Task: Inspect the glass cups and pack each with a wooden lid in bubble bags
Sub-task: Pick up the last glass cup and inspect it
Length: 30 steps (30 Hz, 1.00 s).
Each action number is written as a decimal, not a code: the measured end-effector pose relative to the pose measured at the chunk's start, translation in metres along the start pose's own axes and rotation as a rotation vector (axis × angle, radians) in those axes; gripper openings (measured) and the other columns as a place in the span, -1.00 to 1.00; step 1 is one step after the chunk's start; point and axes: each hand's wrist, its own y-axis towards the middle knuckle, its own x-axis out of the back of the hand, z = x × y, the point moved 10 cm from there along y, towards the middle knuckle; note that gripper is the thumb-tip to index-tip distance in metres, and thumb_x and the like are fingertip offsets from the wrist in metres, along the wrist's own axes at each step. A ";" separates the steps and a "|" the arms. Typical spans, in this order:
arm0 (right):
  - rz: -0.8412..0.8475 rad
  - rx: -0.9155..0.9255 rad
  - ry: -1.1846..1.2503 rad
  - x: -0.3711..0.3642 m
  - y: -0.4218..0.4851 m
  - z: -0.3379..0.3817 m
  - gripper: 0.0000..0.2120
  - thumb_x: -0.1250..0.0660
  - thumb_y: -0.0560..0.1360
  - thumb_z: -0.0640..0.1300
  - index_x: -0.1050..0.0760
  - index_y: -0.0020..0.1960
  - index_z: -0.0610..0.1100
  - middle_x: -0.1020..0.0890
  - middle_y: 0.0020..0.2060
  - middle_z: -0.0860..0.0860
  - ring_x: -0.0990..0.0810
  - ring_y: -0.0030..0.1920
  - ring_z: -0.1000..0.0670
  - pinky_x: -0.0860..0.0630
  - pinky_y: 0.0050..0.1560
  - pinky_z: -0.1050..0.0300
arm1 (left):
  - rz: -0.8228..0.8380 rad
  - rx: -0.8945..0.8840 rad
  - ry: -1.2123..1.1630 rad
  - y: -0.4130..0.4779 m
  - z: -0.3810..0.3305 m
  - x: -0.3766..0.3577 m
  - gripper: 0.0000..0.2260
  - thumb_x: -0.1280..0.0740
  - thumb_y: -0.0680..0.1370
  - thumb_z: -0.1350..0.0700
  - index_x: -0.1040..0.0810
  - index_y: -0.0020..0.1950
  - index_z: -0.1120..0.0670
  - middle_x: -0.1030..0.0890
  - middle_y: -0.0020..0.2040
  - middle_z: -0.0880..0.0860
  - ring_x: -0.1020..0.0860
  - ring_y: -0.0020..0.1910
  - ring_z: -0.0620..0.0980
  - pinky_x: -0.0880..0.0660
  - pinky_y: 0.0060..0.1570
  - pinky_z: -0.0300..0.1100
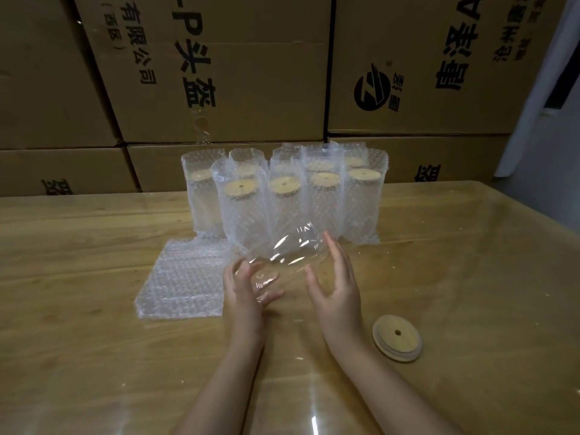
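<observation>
Glass cup (284,251) held on its side just above the table (94,340), left hand (246,290) cupping one end, right hand (337,288) straight-fingered against its wall; advise turning it slowly, checking rim and base for chips.

a wooden table (94,309) with a glossy, light-brown top fills the lower half of the view. its grain runs left to right and pale reflections show near the bottom edge. behind its far edge brown cardboard cartons stand stacked in two rows. the middle carton (251,73) carries large black characters turned sideways, and a strip of clear tape (201,127) runs down its front. the right carton (439,120) bears more black characters and a round black logo (372,91). the left carton (47,73) is cut off by the frame edge. the lower cartons (62,171) sit beneath them, partly hidden by the table. at the far right is a pale wall or curtain (530,120), with a dark opening (561,86) beside it.
</observation>
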 end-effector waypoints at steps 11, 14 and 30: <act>0.110 0.072 0.058 -0.002 0.007 0.005 -0.56 -0.15 0.59 -0.12 -0.24 0.47 -0.11 -0.33 0.45 0.03 -0.23 0.47 0.13 -0.16 0.42 0.31 | 0.025 -0.246 0.222 -0.009 -0.027 -0.002 -0.45 -0.30 0.34 -0.20 -0.39 0.28 -0.04 -0.49 0.04 0.00 -0.63 -0.14 -0.10 -0.55 -0.44 -0.19; 0.187 -0.043 0.180 -0.005 0.011 -0.007 -0.50 -0.11 0.58 0.03 -0.21 0.49 0.00 -0.30 0.45 0.18 -0.22 0.46 0.21 -0.18 0.39 0.35 | 0.071 -0.182 0.217 -0.003 -0.023 -0.003 -0.53 -0.30 0.33 -0.20 -0.44 0.19 -0.09 -0.54 0.05 0.10 -0.65 -0.23 -0.01 -0.51 -0.53 -0.17; 0.261 -0.082 0.146 -0.018 -0.003 -0.014 -0.47 -0.12 0.54 0.13 -0.12 0.47 0.09 -0.24 0.48 0.14 -0.16 0.47 0.23 -0.13 0.41 0.36 | -0.034 -0.071 0.120 0.009 -0.010 0.013 -0.57 -0.27 0.37 -0.26 -0.46 0.16 -0.08 -0.58 0.07 0.10 -0.68 -0.17 0.09 -0.56 -0.43 -0.11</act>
